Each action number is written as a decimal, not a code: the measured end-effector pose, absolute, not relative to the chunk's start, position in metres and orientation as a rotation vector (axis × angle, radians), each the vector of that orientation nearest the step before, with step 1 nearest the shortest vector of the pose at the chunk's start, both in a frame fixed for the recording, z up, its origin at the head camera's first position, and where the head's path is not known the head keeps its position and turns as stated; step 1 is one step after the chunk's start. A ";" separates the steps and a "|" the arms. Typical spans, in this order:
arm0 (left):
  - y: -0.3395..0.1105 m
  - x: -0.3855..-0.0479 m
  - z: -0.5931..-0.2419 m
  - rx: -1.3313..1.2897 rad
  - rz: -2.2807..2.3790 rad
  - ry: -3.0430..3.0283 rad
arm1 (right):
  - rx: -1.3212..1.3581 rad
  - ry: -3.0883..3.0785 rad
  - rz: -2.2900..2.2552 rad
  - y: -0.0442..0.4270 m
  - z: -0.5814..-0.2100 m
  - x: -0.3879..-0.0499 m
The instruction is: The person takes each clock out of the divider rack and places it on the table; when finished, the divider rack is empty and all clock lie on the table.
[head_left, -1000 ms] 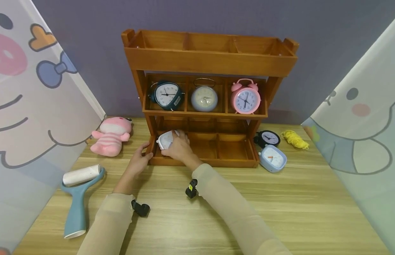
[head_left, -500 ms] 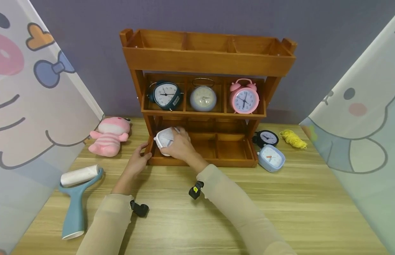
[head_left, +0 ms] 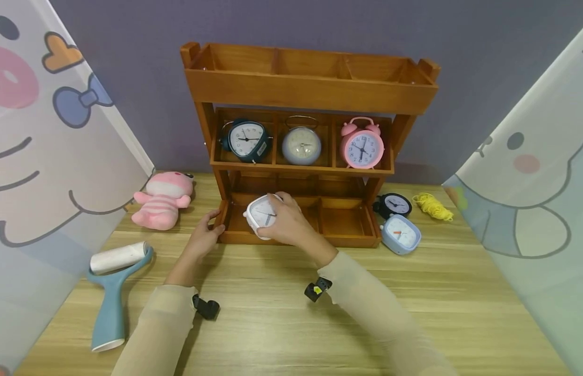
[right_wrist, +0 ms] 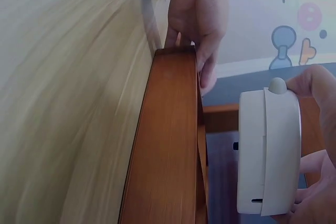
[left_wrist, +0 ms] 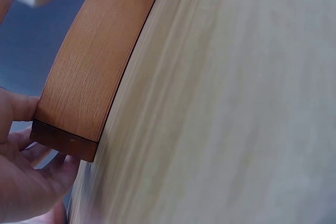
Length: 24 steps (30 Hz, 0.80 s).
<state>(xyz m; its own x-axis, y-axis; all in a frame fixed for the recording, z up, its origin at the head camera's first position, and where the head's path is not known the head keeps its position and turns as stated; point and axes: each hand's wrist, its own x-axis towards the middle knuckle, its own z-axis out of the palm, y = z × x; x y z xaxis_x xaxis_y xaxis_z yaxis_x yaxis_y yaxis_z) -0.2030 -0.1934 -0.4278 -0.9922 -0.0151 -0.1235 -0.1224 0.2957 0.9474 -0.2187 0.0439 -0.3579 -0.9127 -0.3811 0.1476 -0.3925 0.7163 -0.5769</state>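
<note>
While I have the left hand [head_left: 203, 239] gripping the brown wooden three-tier rack [head_left: 310, 90] at its seven o'clock corner, my right hand [head_left: 288, 222] holds the white, rounded-square alarm clock [head_left: 259, 211] over the bottom tier's nine o'clock compartment [head_left: 235, 222]; I cannot tell whether they touch.

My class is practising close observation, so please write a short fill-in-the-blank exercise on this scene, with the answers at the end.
1. The right hand holds an alarm clock whose casing is ____.
2. The left hand grips the ____ end of the wooden rack.
3. Of the clocks standing on the wooden rack, the one furthest right, a twin-bell alarm clock, is ____.
4. The yarn near the black alarm clock is ____.

Missing words: white; left; pink; yellow.
</note>
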 end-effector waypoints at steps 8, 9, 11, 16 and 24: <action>-0.194 -0.203 -0.429 -0.120 1.826 2.445 | 0.661 -2.876 0.944 0.097 -0.362 -0.208; -0.194 -0.203 -0.429 -0.115 1.824 2.449 | 0.651 -2.883 0.936 0.104 -0.363 -0.207; -0.194 -0.204 -0.430 -0.114 1.824 2.448 | 0.635 -2.902 0.915 0.118 -0.363 -0.204; -0.194 -0.205 -0.431 -0.121 1.815 2.453 | 0.586 -2.950 0.865 0.151 -0.363 -0.195; -0.194 -0.204 -0.428 -0.115 1.808 2.457 | 0.532 -2.956 0.817 0.207 -0.363 -0.177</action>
<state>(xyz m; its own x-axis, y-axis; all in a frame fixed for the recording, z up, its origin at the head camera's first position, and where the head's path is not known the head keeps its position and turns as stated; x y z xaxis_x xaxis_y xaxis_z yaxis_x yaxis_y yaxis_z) -0.2043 -0.1937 -0.4282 -0.9932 -0.0078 -0.1164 -0.1134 0.2971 0.9481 -0.1769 0.2068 -0.3629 -0.9413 -0.3168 0.1170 -0.3319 0.8040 -0.4934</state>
